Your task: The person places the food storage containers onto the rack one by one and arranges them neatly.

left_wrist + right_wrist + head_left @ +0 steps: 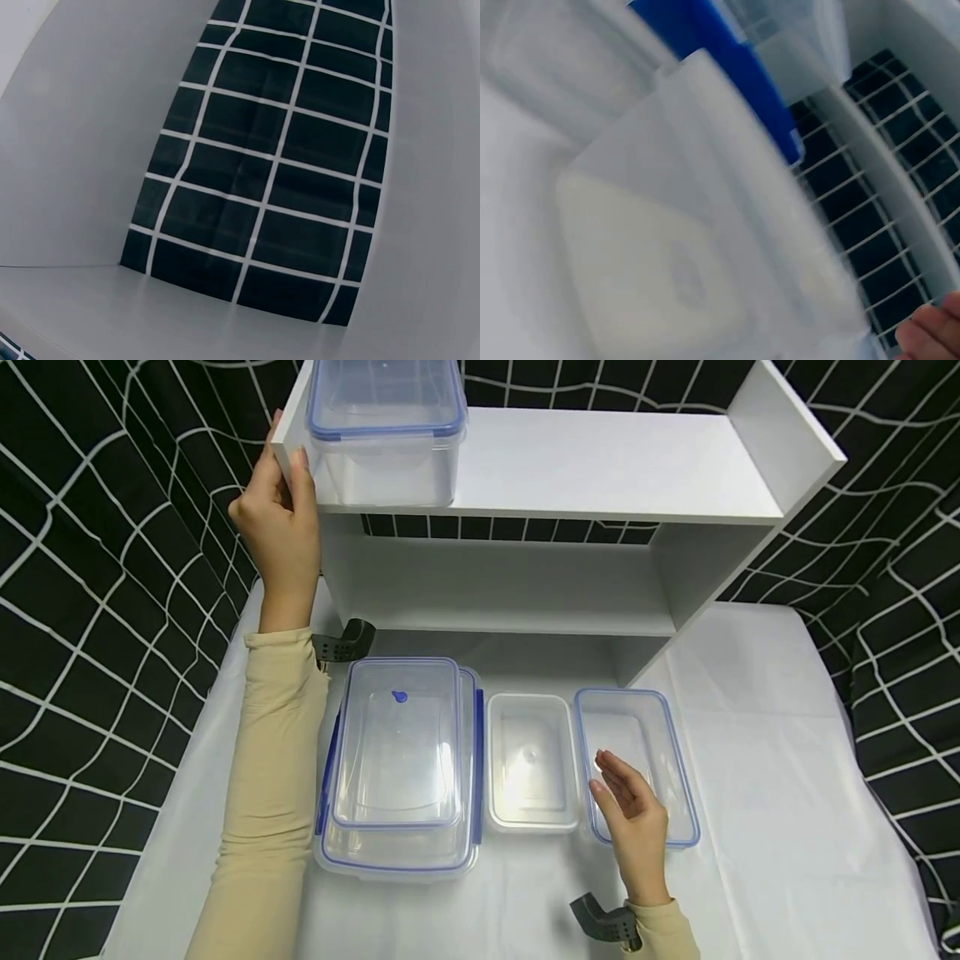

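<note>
My left hand (281,527) grips the upright left side panel (296,402) of a white shelf unit, thumb on the inner face and fingers on the outer. Just right of it, a clear lidded food container (393,468) with a blue-edged lid stands on the top shelf. My right hand (637,831) hovers with loosely bent fingers over a clear blue-rimmed lid (671,760), holding nothing. Left of that lid sits a clear lidless container (531,768), also seen blurred in the right wrist view as a container (652,262).
A large clear container (390,852) with blue side clips stands at the left, a smaller blue-edged lid (397,735) on top. Behind them rises the shelf unit, with a lower shelf (510,585) under the top one. White cloth (787,818) covers the table; black grid-patterned curtains surround it.
</note>
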Tool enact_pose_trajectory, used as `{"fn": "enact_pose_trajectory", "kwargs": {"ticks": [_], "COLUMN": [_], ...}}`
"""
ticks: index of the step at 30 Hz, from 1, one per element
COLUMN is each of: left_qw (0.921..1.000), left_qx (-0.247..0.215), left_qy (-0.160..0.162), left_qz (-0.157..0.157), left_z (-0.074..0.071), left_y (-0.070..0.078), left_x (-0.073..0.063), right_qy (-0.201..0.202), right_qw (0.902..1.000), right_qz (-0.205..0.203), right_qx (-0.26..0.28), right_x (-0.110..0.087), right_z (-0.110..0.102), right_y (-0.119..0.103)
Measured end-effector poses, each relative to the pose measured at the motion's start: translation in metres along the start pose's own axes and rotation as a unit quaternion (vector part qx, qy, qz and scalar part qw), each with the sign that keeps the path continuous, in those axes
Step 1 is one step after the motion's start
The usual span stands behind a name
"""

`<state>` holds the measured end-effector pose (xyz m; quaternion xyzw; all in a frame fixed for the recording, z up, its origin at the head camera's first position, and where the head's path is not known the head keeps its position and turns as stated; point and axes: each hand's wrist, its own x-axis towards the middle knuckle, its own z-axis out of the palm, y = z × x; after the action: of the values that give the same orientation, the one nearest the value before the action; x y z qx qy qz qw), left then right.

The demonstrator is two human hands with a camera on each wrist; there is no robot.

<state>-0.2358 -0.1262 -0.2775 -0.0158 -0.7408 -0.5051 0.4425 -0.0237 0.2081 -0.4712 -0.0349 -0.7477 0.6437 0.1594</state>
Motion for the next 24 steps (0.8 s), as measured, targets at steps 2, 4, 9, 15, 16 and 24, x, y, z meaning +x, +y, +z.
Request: {"fn": "enact_pose_trajectory", "kwargs": {"ticks": [2,4,9,15,16,24], "left_qw": [1.0,1.0,1.0,0.9995,0.9993,0.9999], "left_qx": [-0.004,-0.006,-0.006,-0.029,-0.032,-0.011], "left_qy": [0.001,0.002,-0.001,0.002,0.003,-0.002], "left_qz": [-0.001,-0.004,-0.005,0.016,0.016,-0.006], "left_z": [0.0,0.0,0.001,0.003,0.003,0.001], "left_y": [0.0,0.0,-0.001,-0.001,-0.001,0.0], "left_x": [0.0,0.0,0.0,0.0,0.0,0.0], "right_qy": [-0.007,-0.006,0.011,0.044,0.048,0.035], "right_qw": [0.9997,0.999,0.9972,0.9934,0.9932,0.9958], "right_qz": [-0.021,-0.038,-0.054,-0.062,-0.06,-0.06], "right_qx": [-0.011,-0.024,-0.051,-0.086,-0.088,-0.06], "right_x": [-0.001,-0.001,-0.001,0.002,0.002,0.001], "right_z": [0.0,0.001,0.001,-0.004,-0.006,-0.007], "right_y": [0.005,0.008,0.014,0.018,0.018,0.013]}}
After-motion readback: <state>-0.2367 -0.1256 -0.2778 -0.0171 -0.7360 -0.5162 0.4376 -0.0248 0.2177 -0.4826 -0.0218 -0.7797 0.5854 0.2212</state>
